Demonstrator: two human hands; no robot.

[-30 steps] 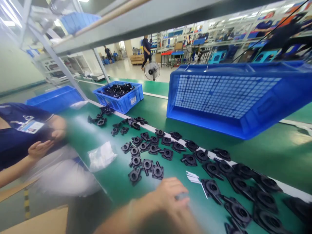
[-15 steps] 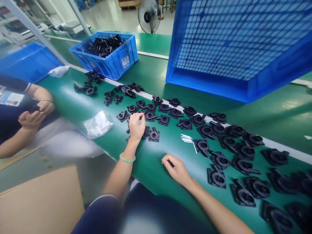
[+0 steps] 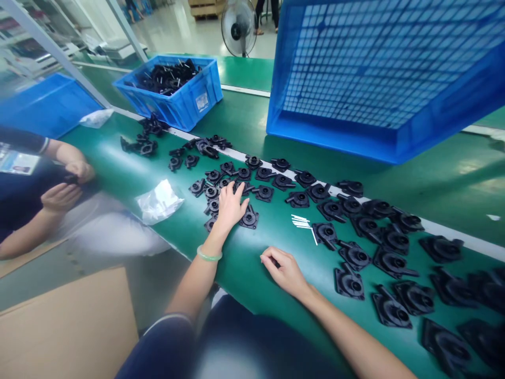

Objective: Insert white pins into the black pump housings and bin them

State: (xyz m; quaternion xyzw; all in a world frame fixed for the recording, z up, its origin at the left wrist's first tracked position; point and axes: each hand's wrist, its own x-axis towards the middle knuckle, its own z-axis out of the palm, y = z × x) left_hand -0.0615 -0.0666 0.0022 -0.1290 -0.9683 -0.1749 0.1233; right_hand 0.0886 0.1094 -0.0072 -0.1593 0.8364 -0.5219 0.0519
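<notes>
Currently with left grip [image 3: 232, 208] spread, fingers apart, over black housings [image 3: 249, 217] beneath and beside it
With right grip [image 3: 287, 271] curled, cannot tell if around anything; could knock housings askew through crowding

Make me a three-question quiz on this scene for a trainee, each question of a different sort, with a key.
1. True or false: the bangle is on the right wrist.
2. Which hand is spread over the black parts? A: left. B: right. C: both.
3. Fill in the colour: the loose white sticks lie on a ____ tabletop.

Key: 1. False; the green bangle is on the left. 2. A, the left hand. 3. Green.
</notes>
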